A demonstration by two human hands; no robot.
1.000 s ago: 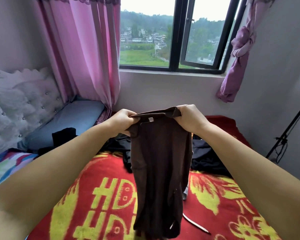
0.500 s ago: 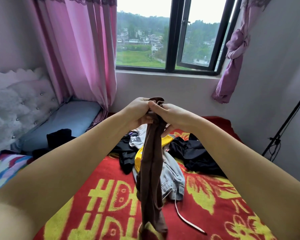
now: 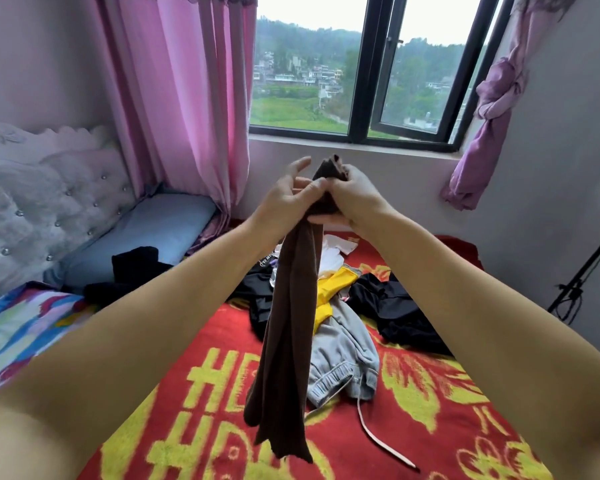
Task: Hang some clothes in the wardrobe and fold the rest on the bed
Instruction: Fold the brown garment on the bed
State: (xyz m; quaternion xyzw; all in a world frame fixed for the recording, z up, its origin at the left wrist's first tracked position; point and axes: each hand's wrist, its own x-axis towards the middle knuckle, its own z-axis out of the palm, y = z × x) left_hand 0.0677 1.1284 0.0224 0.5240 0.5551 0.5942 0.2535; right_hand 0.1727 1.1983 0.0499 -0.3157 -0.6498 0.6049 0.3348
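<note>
Both arms stretched out: right hand (image 3: 355, 197) grips the bunched top of a long dark brown knit garment (image 3: 288, 327), left hand (image 3: 284, 199) pinching it, fingers partly spread. It dangles over the red-and-yellow blanketed bed (image 3: 430, 410), clothes heap (image 3: 347, 306) at 12 o'clock.

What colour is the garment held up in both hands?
Dark brown, plain with no pattern. The garment shows best in the head view, hanging over the red and yellow blanket.

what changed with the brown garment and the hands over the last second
The hands came together: the left hand and right hand, which held the brown garment spread by its waistband, now bunch its top, so it hangs doubled and narrow, uncovering the grey trousers. The left fingers have begun to open. The black clothes on the bed stayed put.
</note>
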